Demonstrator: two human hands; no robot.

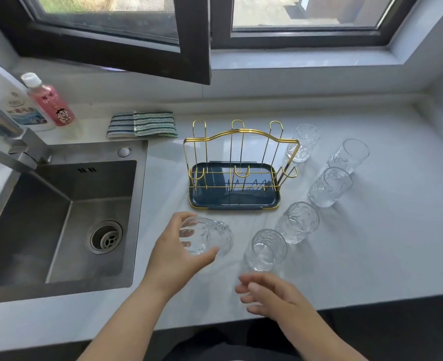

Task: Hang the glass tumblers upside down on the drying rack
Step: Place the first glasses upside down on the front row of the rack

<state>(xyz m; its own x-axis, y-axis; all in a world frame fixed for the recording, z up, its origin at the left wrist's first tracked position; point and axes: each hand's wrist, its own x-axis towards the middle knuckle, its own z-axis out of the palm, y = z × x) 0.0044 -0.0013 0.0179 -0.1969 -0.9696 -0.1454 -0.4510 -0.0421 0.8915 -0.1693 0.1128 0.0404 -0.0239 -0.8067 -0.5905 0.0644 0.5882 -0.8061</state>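
Held tumbler (206, 237): lay tilted, nearly on its side, at about 7 o'clock from the drying rack (237, 168), near the counter's front edge beside the sink (59, 214).
Left hand (174, 254): was wrapped round that tumbler's body, thumb underneath, fingers showing through the glass.
Right hand (269, 295): hovered loosely spread and holding nothing, just below the nearest standing tumbler (265, 250); whether it touched the glass could not be told.
Other tumblers: five stood upright in a curve from 5 o'clock round to 2 o'clock of the rack, the farthest (303, 143) partly behind its gold frame.
Look: clear, short, straight-sided glass with a wavy pressed pattern; no liquid visible inside.
Handling (judged): rigid and brittle, likely moderately heavy for its size, slick if wet; the ribbing should help friction. A whole-hand hold round the mid-body seemed safest, keeping the mouth clear for the prong.
Rack: gold wire loops rose from a dark blue tray (234, 201); every prong was bare.
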